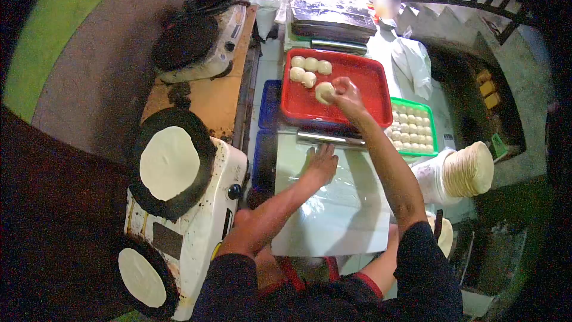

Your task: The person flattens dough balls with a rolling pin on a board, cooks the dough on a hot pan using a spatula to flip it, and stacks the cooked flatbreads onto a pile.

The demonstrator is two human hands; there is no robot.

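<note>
My right hand [347,93] reaches over the red tray [372,65], its fingers closed on a pale dough ball [325,93]. Several other dough balls [310,64] sit grouped at the tray's far left corner. My left hand [323,163] rests on the shiny white board [333,220], fingers stretched toward a metal rolling pin [331,139]. The pin lies across the board's far end, just below the tray. Whether my left fingertips touch it I cannot tell.
On my left, a white stove [202,226] carries two dark pans with flat dough rounds [170,163]. Another stove [208,53] stands beyond. To the right are a green tray [434,134] of dough balls and stacked flatbreads [469,170] on a white bucket [429,176].
</note>
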